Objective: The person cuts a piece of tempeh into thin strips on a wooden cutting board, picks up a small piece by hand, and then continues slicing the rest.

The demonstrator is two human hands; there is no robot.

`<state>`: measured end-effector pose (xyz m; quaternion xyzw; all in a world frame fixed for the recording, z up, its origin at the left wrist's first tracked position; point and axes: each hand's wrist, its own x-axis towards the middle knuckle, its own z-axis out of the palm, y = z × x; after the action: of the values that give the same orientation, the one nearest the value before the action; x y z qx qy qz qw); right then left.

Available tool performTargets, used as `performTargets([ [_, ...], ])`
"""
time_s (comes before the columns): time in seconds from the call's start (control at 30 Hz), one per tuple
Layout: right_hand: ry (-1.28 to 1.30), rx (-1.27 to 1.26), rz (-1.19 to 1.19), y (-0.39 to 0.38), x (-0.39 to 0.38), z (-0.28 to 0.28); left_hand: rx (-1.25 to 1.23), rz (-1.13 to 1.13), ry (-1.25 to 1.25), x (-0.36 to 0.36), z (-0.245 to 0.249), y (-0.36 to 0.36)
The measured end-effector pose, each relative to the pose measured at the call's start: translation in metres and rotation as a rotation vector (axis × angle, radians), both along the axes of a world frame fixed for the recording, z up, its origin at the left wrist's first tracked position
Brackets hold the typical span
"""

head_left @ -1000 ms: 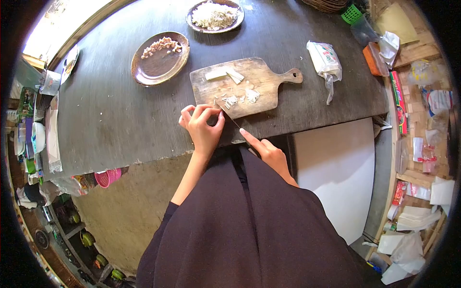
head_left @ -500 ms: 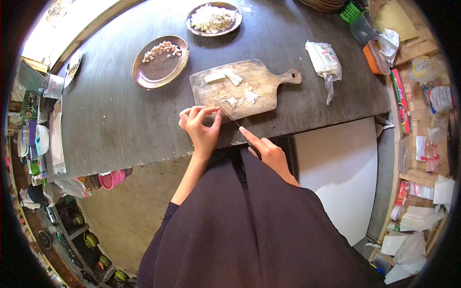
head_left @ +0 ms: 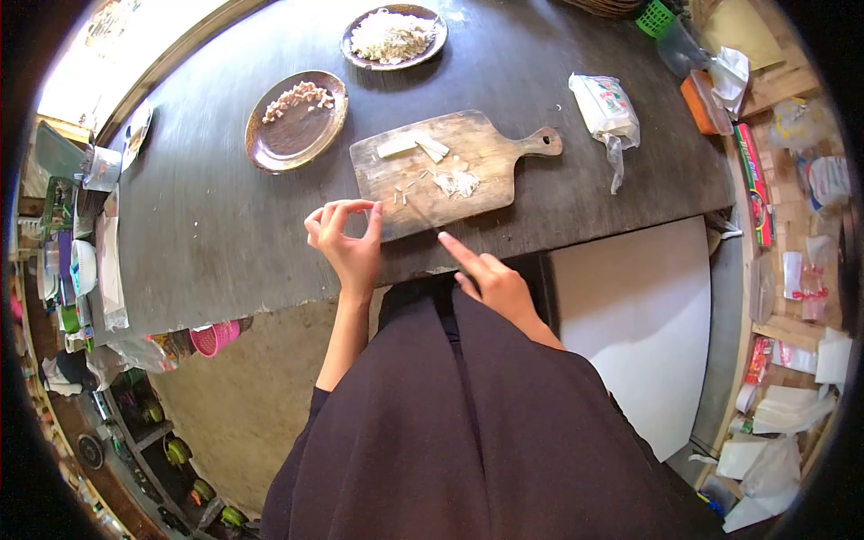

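Our right hand [head_left: 497,286] is closed around the handle of a knife [head_left: 427,219], index finger stretched out towards the blade. The blade is a little blurred and slants over the near edge of a wooden cutting board [head_left: 373,171]. Our left hand [head_left: 345,245] curls at the board's near left corner, thumb and index finger bent into a ring; we cannot tell whether their tips pinch anything. On the board, just beyond the blade, we see a small heap of white slivers [head_left: 457,184], and behind them longer white pieces [head_left: 399,147]. The board lies on a dark tabletop [head_left: 207,234]. Farther out, we have a brown plate [head_left: 292,144] with pinkish chopped bits [head_left: 301,95], a second plate [head_left: 396,66] heaped with pale shreds [head_left: 393,38], and, to the right, a white plastic bag [head_left: 607,110].
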<state>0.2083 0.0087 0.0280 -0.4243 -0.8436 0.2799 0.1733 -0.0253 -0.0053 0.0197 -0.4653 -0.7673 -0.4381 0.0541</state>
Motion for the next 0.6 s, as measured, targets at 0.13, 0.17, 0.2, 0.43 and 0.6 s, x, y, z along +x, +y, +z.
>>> performTargets([
  [0.13,-0.01,-0.045,0.089,0.006,-0.011,-0.005,0.034,-0.005,-0.06,-0.009,-0.007,0.003],
  [0.17,0.002,-0.076,0.096,0.008,-0.012,-0.005,0.033,-0.01,-0.066,-0.009,-0.006,0.005],
  [0.2,0.003,-0.075,0.097,0.011,-0.01,-0.005,0.033,-0.014,-0.072,-0.008,-0.005,0.006],
  [0.43,0.143,-0.143,-0.056,0.024,0.022,0.002,-0.04,-0.122,0.003,-0.009,0.006,0.033],
  [0.6,0.197,-0.11,-0.066,0.022,0.03,0.001,-0.11,-0.206,0.196,-0.002,0.004,0.056],
])
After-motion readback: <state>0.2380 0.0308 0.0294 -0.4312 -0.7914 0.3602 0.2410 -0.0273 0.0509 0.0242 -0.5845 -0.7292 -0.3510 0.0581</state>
